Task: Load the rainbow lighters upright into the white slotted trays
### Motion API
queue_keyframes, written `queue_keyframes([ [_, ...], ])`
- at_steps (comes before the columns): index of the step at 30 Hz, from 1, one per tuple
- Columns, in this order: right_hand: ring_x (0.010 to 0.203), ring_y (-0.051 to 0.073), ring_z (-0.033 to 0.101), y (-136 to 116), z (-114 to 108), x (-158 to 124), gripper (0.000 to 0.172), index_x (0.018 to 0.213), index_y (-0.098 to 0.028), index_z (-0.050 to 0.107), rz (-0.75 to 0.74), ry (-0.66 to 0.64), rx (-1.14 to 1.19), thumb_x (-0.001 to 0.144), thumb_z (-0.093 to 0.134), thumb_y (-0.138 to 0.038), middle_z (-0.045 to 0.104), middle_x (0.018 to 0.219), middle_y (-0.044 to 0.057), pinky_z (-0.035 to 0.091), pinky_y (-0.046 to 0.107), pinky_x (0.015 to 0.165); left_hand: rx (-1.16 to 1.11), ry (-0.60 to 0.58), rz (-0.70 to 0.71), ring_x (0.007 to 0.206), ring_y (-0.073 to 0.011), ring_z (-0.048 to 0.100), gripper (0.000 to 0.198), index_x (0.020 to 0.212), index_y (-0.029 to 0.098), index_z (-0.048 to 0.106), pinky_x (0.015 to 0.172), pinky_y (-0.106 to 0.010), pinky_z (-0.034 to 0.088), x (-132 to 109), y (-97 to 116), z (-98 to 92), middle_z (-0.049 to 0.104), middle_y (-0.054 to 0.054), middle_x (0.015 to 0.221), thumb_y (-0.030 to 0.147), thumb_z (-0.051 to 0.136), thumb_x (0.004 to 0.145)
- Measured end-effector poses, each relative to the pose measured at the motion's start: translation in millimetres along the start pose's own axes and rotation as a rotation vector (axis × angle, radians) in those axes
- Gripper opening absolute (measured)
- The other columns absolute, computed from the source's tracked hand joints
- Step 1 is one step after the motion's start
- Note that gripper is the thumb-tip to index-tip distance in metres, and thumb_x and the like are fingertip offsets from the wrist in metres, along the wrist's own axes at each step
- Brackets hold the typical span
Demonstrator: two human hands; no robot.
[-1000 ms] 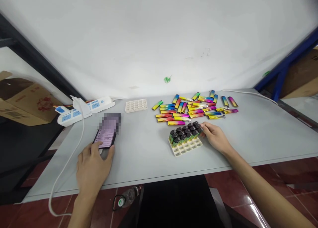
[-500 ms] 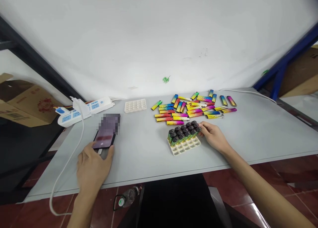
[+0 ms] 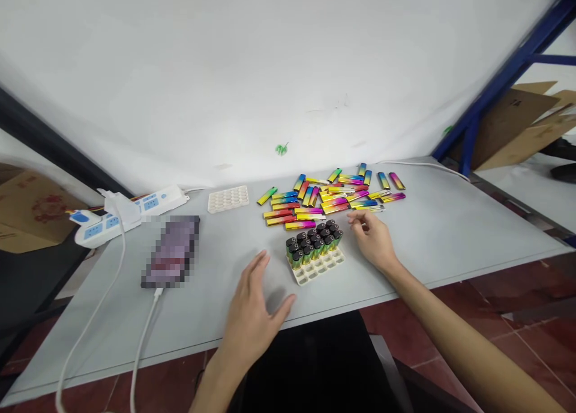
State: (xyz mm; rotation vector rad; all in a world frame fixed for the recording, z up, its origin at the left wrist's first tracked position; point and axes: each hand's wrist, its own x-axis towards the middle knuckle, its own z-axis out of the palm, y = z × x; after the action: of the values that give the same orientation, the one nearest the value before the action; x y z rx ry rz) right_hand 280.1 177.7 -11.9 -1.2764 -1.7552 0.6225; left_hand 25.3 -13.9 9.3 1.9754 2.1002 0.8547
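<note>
A cream tray (image 3: 320, 269) partly filled with upright black-capped lighters (image 3: 314, 243) stands near the table's front edge. Behind it lies a heap of several rainbow-coloured lighters (image 3: 330, 195). My left hand (image 3: 252, 308) hovers open over the table, just left of the tray, holding nothing. My right hand (image 3: 374, 240) is to the right of the tray, fingers loosely curled and reaching toward the heap; nothing shows in it. A phone (image 3: 171, 251) lies on the table at the left, plugged into a white cable (image 3: 139, 341).
An empty cream tray (image 3: 228, 198) sits at the back. White and blue power strips (image 3: 121, 215) lie at the back left. Cardboard boxes (image 3: 31, 212) stand left, more cardboard (image 3: 522, 122) by a blue frame (image 3: 499, 86) right. The grey table (image 3: 472, 233) meets a white wall.
My left hand left the phone and moved right toward the filled tray. My right hand lifted off the tray's right side toward the lighter heap. The view shifted right.
</note>
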Motion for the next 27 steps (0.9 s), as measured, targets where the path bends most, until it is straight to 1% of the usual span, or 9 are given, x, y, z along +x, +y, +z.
queue_keyframes([
  [2, 0.086, 0.021, 0.062, 8.3, -5.5, 8.0, 0.021, 0.100, -0.020, 0.064, -0.075, 0.109, -0.084, 0.088, 0.047, -0.022, 0.067, 0.097, 0.008, 0.050, 0.034, 0.074, -0.073, -0.093, -0.059, 0.141, -0.0327, 0.040, 0.092, 0.153, 0.024, 0.010, 0.109, -0.053, 0.044, 9.3, 17.3, 14.0, 0.036, -0.015, 0.155, 0.053, 0.064, 0.084],
  [5, 0.094, 0.024, 0.059, 23.6, -20.0, 24.4, 0.020, 0.098, -0.019, 0.065, -0.169, 0.211, -0.263, 0.087, 0.048, -0.023, 0.063, 0.099, 0.010, 0.049, 0.039, 0.085, -0.105, -0.152, -0.105, 0.141, -0.0357, 0.040, 0.106, 0.154, 0.021, 0.006, 0.111, -0.056, 0.041, 22.8, 25.4, 25.8, 0.039, -0.017, 0.153, 0.055, 0.070, 0.077],
  [7, 0.101, 0.028, 0.056, 36.0, -32.0, 35.6, 0.022, 0.101, -0.018, 0.066, -0.164, 0.253, -0.405, 0.088, 0.050, -0.026, 0.061, 0.102, 0.012, 0.046, 0.043, 0.093, -0.089, -0.162, -0.126, 0.139, -0.0356, 0.043, 0.103, 0.154, 0.021, 0.008, 0.111, -0.056, 0.041, 27.9, 24.3, 28.7, 0.045, -0.017, 0.148, 0.053, 0.070, 0.078],
  [10, 0.105, 0.032, 0.051, 54.6, -47.3, 47.8, 0.030, 0.110, -0.015, 0.066, -0.047, 0.298, -0.592, 0.087, 0.050, -0.026, 0.058, 0.110, 0.017, 0.041, 0.049, 0.096, -0.072, -0.158, -0.134, 0.136, -0.0340, 0.046, 0.091, 0.152, 0.022, 0.014, 0.109, -0.055, 0.042, 28.5, 22.6, 29.0, 0.049, -0.015, 0.145, 0.049, 0.066, 0.083],
  [12, 0.106, 0.034, 0.049, 63.0, -52.7, 50.9, 0.034, 0.112, -0.014, 0.067, 0.041, 0.283, -0.653, 0.087, 0.047, -0.024, 0.057, 0.114, 0.020, 0.040, 0.051, 0.094, -0.062, -0.153, -0.122, 0.135, -0.0338, 0.047, 0.086, 0.152, 0.021, 0.017, 0.108, -0.055, 0.043, 26.7, 23.2, 28.4, 0.049, -0.016, 0.145, 0.050, 0.063, 0.085],
  [14, 0.107, 0.034, 0.047, 65.8, -53.6, 49.4, 0.036, 0.114, -0.014, 0.067, 0.063, 0.253, -0.674, 0.087, 0.045, -0.021, 0.056, 0.117, 0.020, 0.040, 0.051, 0.093, -0.051, -0.146, -0.114, 0.136, -0.0339, 0.047, 0.084, 0.152, 0.021, 0.017, 0.107, -0.055, 0.044, 25.2, 24.6, 28.1, 0.048, -0.016, 0.146, 0.050, 0.061, 0.087],
  [17, 0.108, 0.034, 0.047, 61.6, -50.3, 41.1, 0.035, 0.115, -0.015, 0.066, -0.009, 0.217, -0.673, 0.085, 0.048, -0.022, 0.054, 0.120, 0.019, 0.040, 0.050, 0.093, -0.044, -0.141, -0.114, 0.136, -0.0344, 0.046, 0.081, 0.151, 0.021, 0.019, 0.107, -0.055, 0.044, 24.0, 25.1, 28.7, 0.047, -0.016, 0.147, 0.052, 0.059, 0.087],
  [20, 0.105, 0.034, 0.048, 56.5, -46.6, 32.7, 0.033, 0.112, -0.017, 0.067, -0.070, 0.148, -0.677, 0.082, 0.053, -0.024, 0.057, 0.113, 0.017, 0.042, 0.049, 0.090, -0.045, -0.138, -0.132, 0.135, -0.0348, 0.047, 0.081, 0.151, 0.023, 0.020, 0.106, -0.054, 0.045, 23.2, 23.0, 30.5, 0.048, -0.016, 0.146, 0.054, 0.059, 0.087],
  [27, 0.096, 0.032, 0.051, 56.5, -46.3, 30.6, 0.027, 0.101, -0.016, 0.066, -0.038, 0.119, -0.629, 0.080, 0.056, -0.029, 0.060, 0.103, 0.015, 0.043, 0.048, 0.086, -0.031, -0.135, -0.157, 0.136, -0.0353, 0.047, 0.080, 0.149, 0.021, 0.025, 0.107, -0.055, 0.044, 23.5, 21.4, 31.6, 0.049, -0.016, 0.145, 0.057, 0.059, 0.086],
])
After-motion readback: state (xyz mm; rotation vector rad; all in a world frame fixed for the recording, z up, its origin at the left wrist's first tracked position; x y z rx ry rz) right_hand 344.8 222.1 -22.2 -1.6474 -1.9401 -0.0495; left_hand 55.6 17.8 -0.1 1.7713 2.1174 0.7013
